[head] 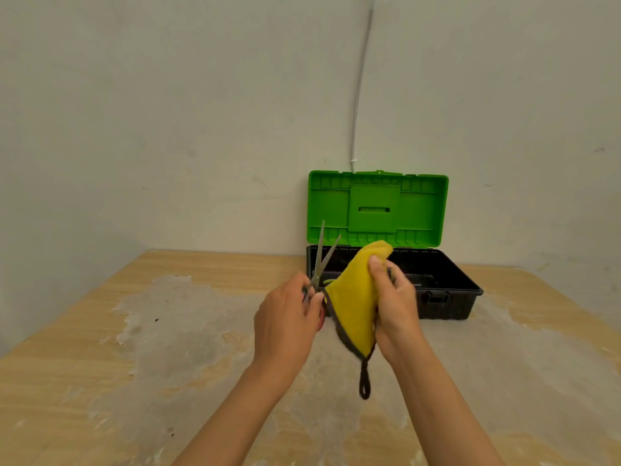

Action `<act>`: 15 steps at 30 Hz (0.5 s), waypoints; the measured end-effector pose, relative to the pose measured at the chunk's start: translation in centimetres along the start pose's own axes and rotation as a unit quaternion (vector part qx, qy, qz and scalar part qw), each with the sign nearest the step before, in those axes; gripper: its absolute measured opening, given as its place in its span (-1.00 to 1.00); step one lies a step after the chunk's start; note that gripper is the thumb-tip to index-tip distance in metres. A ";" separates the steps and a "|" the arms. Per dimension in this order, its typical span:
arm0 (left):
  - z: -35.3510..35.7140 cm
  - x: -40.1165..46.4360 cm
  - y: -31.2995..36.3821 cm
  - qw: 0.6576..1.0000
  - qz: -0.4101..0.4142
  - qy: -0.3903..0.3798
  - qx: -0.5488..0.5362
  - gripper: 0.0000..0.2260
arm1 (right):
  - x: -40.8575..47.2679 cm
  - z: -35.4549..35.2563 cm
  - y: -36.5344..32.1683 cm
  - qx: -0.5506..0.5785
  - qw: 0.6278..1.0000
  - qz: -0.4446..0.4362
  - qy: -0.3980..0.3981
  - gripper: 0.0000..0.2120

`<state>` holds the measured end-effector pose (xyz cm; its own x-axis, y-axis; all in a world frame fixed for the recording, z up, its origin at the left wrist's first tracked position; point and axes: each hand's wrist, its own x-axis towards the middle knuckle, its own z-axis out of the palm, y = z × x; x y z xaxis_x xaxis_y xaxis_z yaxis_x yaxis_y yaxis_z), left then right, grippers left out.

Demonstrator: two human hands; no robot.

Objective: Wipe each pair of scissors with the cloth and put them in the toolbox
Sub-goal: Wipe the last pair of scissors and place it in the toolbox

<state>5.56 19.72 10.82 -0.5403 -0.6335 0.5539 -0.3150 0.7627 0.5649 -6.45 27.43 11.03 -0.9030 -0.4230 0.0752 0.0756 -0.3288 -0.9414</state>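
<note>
Scissors [322, 255] showed dull grey metal blades. Cloth [353, 304] was soft yellow fabric, dark-edged, matt. Toolbox [447, 290] was smooth plastic, green lid and black base; table [100, 364] was wood-grain laminate, worn in rough pale patches.

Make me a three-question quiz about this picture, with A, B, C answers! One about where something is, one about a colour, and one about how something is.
1. Where is the toolbox?
A. On the table against the wall
B. On the floor
C. On a shelf

2. What colour is the cloth?
A. Blue
B. Yellow
C. White

3. How are the scissors' blades?
A. Closed tight
B. Wrapped in cloth
C. Spread apart

Answers:
1 A: it sits on the table at the wall.
2 B: the right hand grips yellow fabric.
3 C: the left hand holds them with tips splayed.
</note>
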 end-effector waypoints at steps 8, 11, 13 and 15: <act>1.2 -1.6 2.1 0.992 0.066 -0.085 0.069 -0.71 | -1.7 1.3 1.0 -0.170 0.973 -0.144 -0.058 -0.82; 0.4 -1.7 1.2 0.977 0.155 -0.097 0.114 -0.67 | -1.4 1.0 1.0 -0.196 0.968 -0.152 -0.034 -0.94; -0.4 -1.5 0.9 0.971 0.183 -0.125 0.093 -0.61 | -1.1 0.6 1.0 -0.175 0.975 -0.138 -0.008 -0.96; -0.9 -0.9 0.6 0.978 0.146 -0.148 -0.014 -0.67 | -0.9 0.2 0.7 -0.125 0.987 -0.104 -0.017 -0.90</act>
<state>6.56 20.63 11.17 -0.8071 -0.3213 0.4954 -0.0953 0.8988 0.4278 -5.48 27.39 10.35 -0.8733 -0.3969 0.2827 -0.2203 -0.1957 -0.9556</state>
